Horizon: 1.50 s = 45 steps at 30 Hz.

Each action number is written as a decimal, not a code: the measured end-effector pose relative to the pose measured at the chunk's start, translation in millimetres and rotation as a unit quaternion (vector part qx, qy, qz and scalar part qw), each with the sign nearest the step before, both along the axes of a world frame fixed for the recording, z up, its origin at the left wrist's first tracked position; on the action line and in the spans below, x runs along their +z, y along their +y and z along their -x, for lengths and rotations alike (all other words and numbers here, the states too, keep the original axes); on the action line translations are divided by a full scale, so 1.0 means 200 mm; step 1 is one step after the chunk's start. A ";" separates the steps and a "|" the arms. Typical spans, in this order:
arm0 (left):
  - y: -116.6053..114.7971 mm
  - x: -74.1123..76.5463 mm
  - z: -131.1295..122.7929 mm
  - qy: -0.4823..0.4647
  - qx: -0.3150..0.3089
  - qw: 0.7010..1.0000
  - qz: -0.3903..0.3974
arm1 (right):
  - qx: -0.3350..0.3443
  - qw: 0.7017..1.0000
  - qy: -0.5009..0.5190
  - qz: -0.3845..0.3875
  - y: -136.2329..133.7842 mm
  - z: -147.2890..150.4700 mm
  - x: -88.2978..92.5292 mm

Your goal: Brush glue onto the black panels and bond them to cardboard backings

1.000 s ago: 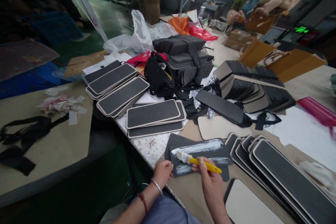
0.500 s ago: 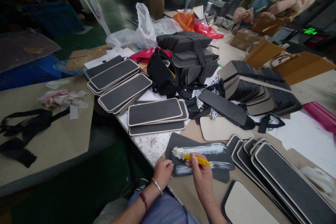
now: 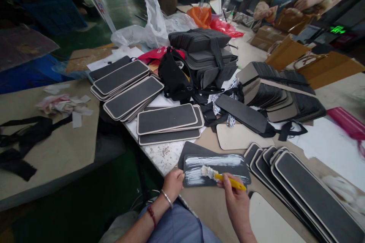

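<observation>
A dark grey panel [image 3: 228, 169] lies before me with wet-looking white streaks along its upper part and over its lower left. Its bristles on this surface, a brush [image 3: 234, 183] with a yellow handle is gripped in my right hand [image 3: 237, 202]. At the panel's left end my left hand [image 3: 173, 183] has its fingers closed on or against the edge; the exact contact is partly hidden. Another dark sheet [image 3: 191, 149] sticks out from underneath. To the right, a row of overlapping pale-rimmed dark panels [image 3: 310, 182] fans across the table.
More rimmed panels [image 3: 167, 119] lie in stacks to the left. Behind are a black bag [image 3: 174, 74] and strapped bundles of dark panels [image 3: 285, 95]. A pale board [image 3: 270, 218] is at front right. Across the table, a person's hands [image 3: 308, 2] hold a brown item.
My right hand has moved the brush rightward and slightly down over the panel. White streaks now cover more of the panel's lower left. My left hand stays at the left end.
</observation>
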<state>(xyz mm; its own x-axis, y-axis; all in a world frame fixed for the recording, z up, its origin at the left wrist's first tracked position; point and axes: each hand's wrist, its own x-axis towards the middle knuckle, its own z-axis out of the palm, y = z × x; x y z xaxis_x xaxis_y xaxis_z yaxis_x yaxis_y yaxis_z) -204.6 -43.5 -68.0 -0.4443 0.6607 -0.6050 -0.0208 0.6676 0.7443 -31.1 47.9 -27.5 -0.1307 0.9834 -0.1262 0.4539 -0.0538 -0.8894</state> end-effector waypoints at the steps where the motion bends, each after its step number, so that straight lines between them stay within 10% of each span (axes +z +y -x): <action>1: -0.01 0.01 0.01 0.004 -0.003 1.000 -0.002 | -0.023 1.000 -0.019 -0.008 0.04 -0.06 0.00; 9: -0.13 0.05 0.08 0.030 -0.009 0.999 0.007 | -0.104 0.982 -0.119 -0.106 0.23 -0.42 0.07; 16: -0.16 0.04 0.12 0.031 0.003 0.999 0.016 | -0.108 0.989 -0.102 0.016 0.19 -0.39 0.11; 31: -0.17 0.04 0.11 0.027 -0.007 0.999 0.015 | -0.130 0.982 -0.130 -0.032 0.17 -0.51 0.13; 45: -0.18 0.03 0.09 0.024 0.018 1.000 0.004 | -0.124 0.991 -0.007 -0.058 0.38 -0.27 0.07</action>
<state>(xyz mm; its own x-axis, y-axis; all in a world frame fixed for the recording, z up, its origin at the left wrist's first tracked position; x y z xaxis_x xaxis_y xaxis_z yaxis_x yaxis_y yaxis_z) -223.3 -79.4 -62.3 -0.4962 0.6392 -0.5875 -0.0103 0.6723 0.7402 23.1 123.6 -12.9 0.1175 0.9930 -0.0106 0.4512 -0.0629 -0.8902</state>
